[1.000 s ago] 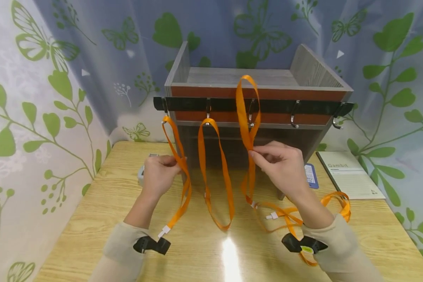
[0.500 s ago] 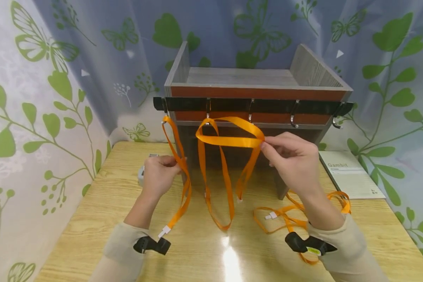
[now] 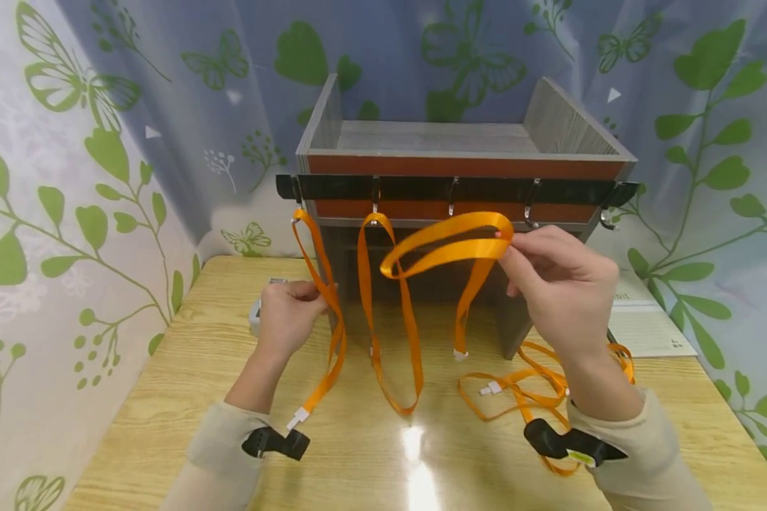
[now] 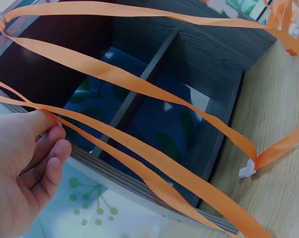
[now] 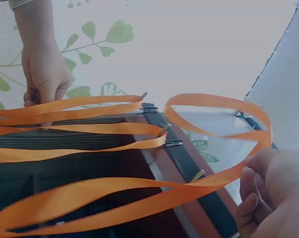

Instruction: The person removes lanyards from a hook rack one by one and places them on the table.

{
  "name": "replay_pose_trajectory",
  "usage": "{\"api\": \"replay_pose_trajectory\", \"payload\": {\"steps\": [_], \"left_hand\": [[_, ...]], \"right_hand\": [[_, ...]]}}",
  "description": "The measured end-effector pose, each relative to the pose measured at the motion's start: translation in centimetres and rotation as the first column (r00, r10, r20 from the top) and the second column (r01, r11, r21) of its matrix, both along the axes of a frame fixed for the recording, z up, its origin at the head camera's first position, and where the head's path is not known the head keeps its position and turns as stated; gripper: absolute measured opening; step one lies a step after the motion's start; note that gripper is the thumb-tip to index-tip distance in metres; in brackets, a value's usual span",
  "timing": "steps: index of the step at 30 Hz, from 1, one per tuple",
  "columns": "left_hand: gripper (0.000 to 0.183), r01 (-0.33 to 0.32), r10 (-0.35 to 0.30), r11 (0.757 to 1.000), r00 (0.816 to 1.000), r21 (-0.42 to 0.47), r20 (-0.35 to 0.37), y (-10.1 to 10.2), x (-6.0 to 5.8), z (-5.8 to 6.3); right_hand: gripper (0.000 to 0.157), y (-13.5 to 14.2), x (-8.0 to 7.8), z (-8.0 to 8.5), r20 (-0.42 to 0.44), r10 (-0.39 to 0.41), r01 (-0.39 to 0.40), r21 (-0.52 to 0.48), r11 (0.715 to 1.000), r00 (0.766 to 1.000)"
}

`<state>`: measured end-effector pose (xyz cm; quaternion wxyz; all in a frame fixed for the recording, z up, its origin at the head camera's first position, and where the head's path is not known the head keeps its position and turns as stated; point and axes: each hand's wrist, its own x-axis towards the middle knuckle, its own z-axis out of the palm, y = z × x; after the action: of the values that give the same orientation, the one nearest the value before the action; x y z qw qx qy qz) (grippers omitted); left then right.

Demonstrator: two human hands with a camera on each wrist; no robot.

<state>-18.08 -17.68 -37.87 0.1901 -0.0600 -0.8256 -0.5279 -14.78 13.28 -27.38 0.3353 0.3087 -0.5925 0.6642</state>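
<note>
My left hand [image 3: 290, 316] pinches an orange lanyard [image 3: 342, 348] partway down; its top loops over the leftmost hook, and its white clip dangles at the bottom. A second lanyard [image 3: 410, 319] hangs in a long loop from the second hook. Between thumb and index finger, my right hand [image 3: 565, 298] pinches a third lanyard [image 3: 479, 248]. Its upper loop flops out leftward, below the bare third hook [image 3: 452, 199] in the head view, while its lower end droops under the hand. In the right wrist view, this lanyard [image 5: 219, 101] bends over just beyond the fingertips.
The hooks sit on a black rail [image 3: 415, 188] fixed across a grey wooden shelf [image 3: 575, 135]. More orange lanyards [image 3: 557, 397] lie tangled on the wooden table, left of my right forearm. A notebook [image 3: 652, 330] lies behind my right hand. A small grey object [image 3: 254, 318] is partly hidden behind my left hand.
My right hand has moved right, drawing the third lanyard along. Its loop stood upright before the third hook and has flopped over to the left. My left hand has stayed put.
</note>
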Motion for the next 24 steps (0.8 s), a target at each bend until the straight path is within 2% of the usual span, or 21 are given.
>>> {"api": "replay_pose_trajectory", "payload": {"steps": [3, 7, 15, 19, 24], "left_hand": [[0.016, -0.003, 0.003, 1.000, 1.000, -0.007, -0.005, 0.0, 0.0, 0.0], [0.015, -0.009, 0.009, 1.000, 1.000, -0.012, 0.000, 0.0, -0.1, -0.1], [0.016, -0.002, 0.002, 1.000, 1.000, -0.005, 0.020, 0.0, 0.0, 0.0], [0.017, -0.005, 0.005, 1.000, 1.000, -0.007, 0.027, 0.0, 0.0, 0.0], [0.017, -0.007, 0.006, 1.000, 0.999, 0.011, 0.032, 0.1, -0.1, -0.1]], "right_hand": [[0.014, 0.1, 0.3, 0.3, -0.058, 0.033, -0.037, -0.067, 0.997, 0.998], [0.015, 0.3, 0.8, 0.4, -0.082, 0.065, -0.071, -0.070, 0.995, 0.994], [0.012, 0.0, 2.5, 0.0, -0.006, 0.109, -0.109, 0.024, 0.994, 0.994], [0.020, -0.5, 3.2, -1.1, 0.035, 0.123, -0.126, 0.094, 0.988, 0.992], [0.020, -1.0, 3.8, -2.6, 0.081, 0.105, -0.118, 0.168, 0.979, 0.991]]}}
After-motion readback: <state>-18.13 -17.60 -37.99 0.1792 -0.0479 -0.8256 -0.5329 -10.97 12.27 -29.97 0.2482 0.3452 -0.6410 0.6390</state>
